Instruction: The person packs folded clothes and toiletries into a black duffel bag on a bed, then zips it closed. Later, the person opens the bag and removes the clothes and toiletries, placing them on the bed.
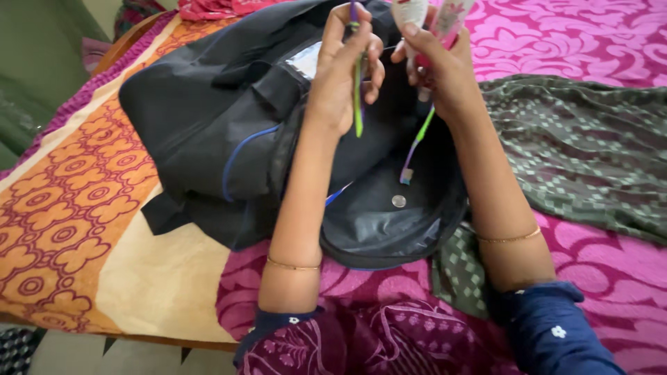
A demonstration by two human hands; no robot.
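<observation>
Fingers (361,35) of the left hand (344,76) pinched together on a green toothbrush (358,97), shaft upright, so it hangs straight over the bag's mouth. Right hand (434,59) carries more: fingers clamped around two tubes (434,17), white and pink, bunched against the palm, plus a second toothbrush (415,147) of green and purple that dangles head-down below the wrist, slanting toward the opening. Both hands held high and close together, directly above the black backpack (222,125), which lies on its side on the bed (611,42) with its front compartment unzipped and gaping upward, so the pocket lies right under the hands. Small round coin-like disc (398,201) rests on the dark lining inside; cannot tell exactly what it is. Thin bangles on both forearms. Beside the bag, to the right, a green patterned cloth (583,153) spread flat; left of the bag, an orange floral bedsheet (76,201); elsewhere a pink one.
</observation>
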